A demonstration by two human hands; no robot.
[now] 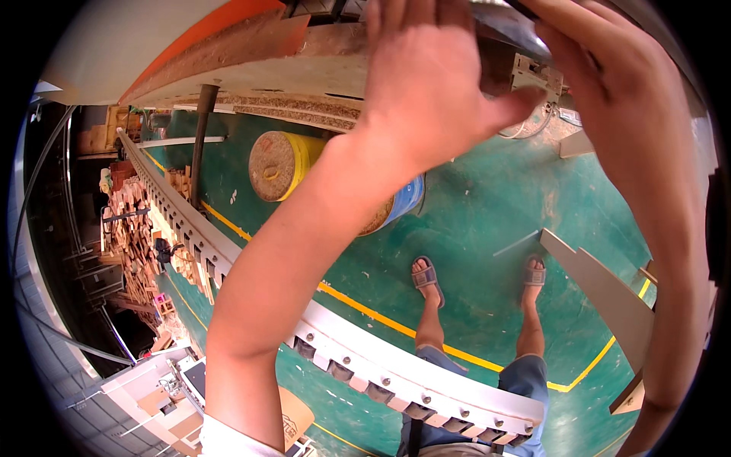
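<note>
My left hand (430, 84) reaches up to the top edge of the head view, with its thumb stretched out to the right and its fingers apart. It lies over the edge of a machine table (320, 39), and its fingertips are cut off by the picture. To its right, my right hand (609, 53) is also raised, next to a shiny, curved metal part (512, 24). The fingers of that hand point up and left, partly out of view, so whether they grip anything is hidden. Below the hands is a small pale fitting (537, 75) with a thin wire.
A long white rail (426, 378) with dark rollers runs in front of my body. Beneath the machine lie a yellow drum (303, 156) and a blue drum (409, 198). Wood offcuts (133, 236) are piled at left. A pale board (601, 286) leans at right. My sandalled feet stand on green floor.
</note>
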